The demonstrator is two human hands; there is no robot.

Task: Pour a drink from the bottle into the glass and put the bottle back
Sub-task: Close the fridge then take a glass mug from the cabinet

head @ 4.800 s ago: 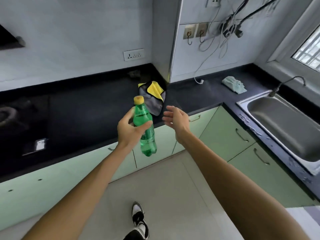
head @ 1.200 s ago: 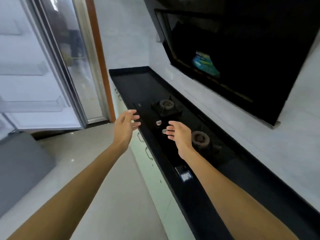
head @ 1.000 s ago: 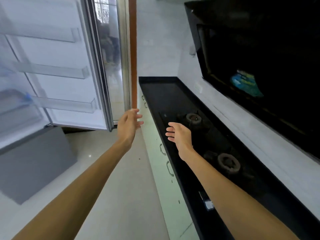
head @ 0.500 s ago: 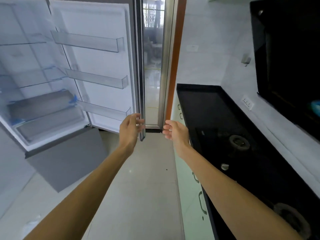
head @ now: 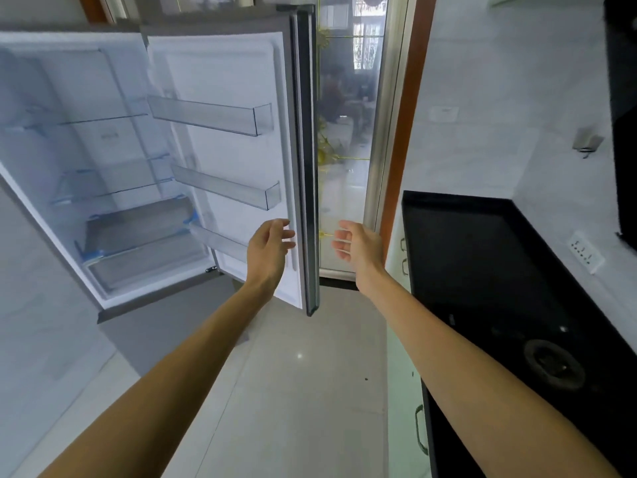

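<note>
Green plastic bottle with a yellow cap: out of view now, though the left hand (head: 269,250) gripped it by the counter seconds ago; since then the view has swung from the black hob to the open white fridge door (head: 224,81) at upper left, and both hands have come up empty, fingers relaxed and loosely curved; the left fingertips lie close to the door's dark edge (head: 306,167), contact unclear, the right hand (head: 358,250) just right of it; likely the bottle is already set down somewhere unseen; the clear door bins (head: 210,117) look bare, the inner shelves (head: 103,194) are blurred, no glass shows, and the black countertop (head: 465,253) is cut off at right.
</note>
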